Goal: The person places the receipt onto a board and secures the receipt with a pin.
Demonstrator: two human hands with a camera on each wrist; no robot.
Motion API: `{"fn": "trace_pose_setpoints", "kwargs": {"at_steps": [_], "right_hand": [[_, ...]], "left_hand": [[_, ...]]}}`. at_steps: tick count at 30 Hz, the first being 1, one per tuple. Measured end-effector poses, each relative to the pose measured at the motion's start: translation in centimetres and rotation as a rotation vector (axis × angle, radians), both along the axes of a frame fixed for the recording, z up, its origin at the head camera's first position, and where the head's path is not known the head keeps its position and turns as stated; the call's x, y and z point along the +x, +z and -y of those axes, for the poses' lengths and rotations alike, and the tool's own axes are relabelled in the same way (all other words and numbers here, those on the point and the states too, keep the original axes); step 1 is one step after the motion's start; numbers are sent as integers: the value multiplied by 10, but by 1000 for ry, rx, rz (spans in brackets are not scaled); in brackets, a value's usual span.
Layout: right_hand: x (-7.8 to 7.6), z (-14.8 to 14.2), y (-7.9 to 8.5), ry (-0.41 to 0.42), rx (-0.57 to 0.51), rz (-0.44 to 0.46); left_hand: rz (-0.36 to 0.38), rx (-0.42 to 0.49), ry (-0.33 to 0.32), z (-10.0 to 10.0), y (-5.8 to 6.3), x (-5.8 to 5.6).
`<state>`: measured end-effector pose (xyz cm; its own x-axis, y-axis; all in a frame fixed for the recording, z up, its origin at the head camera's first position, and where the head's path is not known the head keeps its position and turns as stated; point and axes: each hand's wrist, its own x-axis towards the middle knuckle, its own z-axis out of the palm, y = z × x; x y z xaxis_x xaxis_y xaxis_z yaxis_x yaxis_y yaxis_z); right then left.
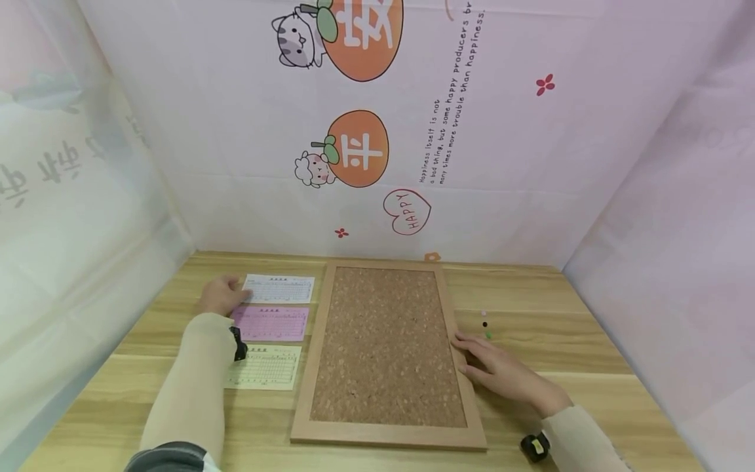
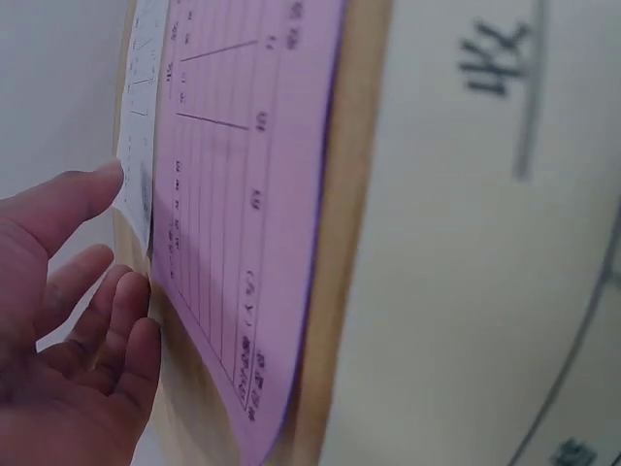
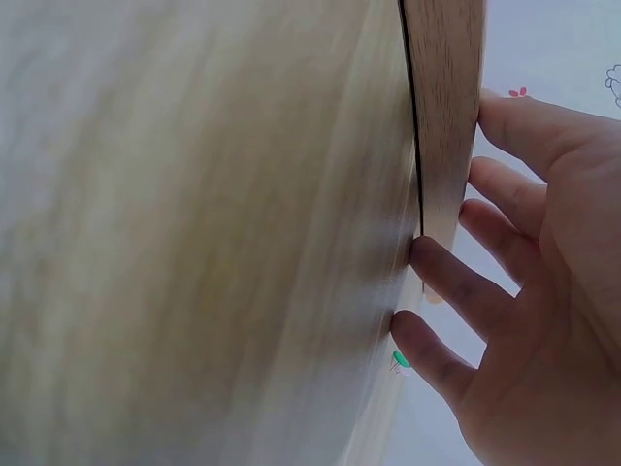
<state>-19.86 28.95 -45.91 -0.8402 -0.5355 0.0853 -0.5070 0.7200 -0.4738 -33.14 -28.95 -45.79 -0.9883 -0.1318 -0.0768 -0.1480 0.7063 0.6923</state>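
Observation:
My left hand (image 1: 221,296) is at the left edge of a white printed slip (image 1: 280,289). In the left wrist view the thumb tip overlaps the slip's edge, while the other fingers bend loosely below it by the table. Below the white slip lie a pink slip (image 1: 271,324) and a pale yellow slip (image 1: 265,367), all three in a column. To their right a cork board (image 1: 389,347) in a wooden frame lies flat. My right hand (image 1: 501,370) rests its spread fingers along the frame's right side (image 3: 446,107), fingertips against the wood.
Just right of the board, beyond the right hand, sit a small pale piece (image 1: 483,313), a black one (image 1: 485,324) and a green one (image 1: 488,335). The wooden table (image 1: 531,288) is bounded by a printed cloth (image 1: 501,216) behind and cloth walls on both sides.

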Motion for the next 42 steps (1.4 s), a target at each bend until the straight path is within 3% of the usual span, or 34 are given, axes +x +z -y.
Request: {"fn": "trace_pose_setpoints", "kwargs": {"at_steps": [11,21,35,42], "right_hand": [[1,-1,0,1,-11,-4],[1,-2,-2,-9,-12,2],[0,-2,-3,-5,-17,4],[-1,-2,-3,-12,-20,8]], "left_hand": [[-6,-76,28,2,-12,-10],[-18,-7,54,3,-19,-13],[10,34,109,-1,-11,-6],[30,124,136,-2,-4,-1]]}}
